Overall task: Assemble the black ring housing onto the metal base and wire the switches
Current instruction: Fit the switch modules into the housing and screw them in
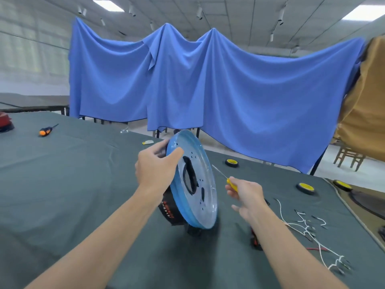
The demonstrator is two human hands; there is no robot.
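Silvery round metal base (205, 174): on edge on the grey-green cloth surface (83, 184), centre; probably stiff, slick-faced, so best gripped at its blue-filmed rim.
Black ring housing (169, 211): against its left side.
Left hand (155, 167): grips the far top rim.
Right hand (245, 195): pinches a thin yellow-handled screwdriver (230, 182), its tip near the face.

Your counter (83, 174) holds an orange-handled screwdriver (46, 131) at ten o'clock, yellow wheels (305, 188) at two; blue cloth (208, 84) hangs at twelve.

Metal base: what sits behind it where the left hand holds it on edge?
A black ring housing with red markings peeks out behind the metal base, which covers the rest, so how they join is hidden.
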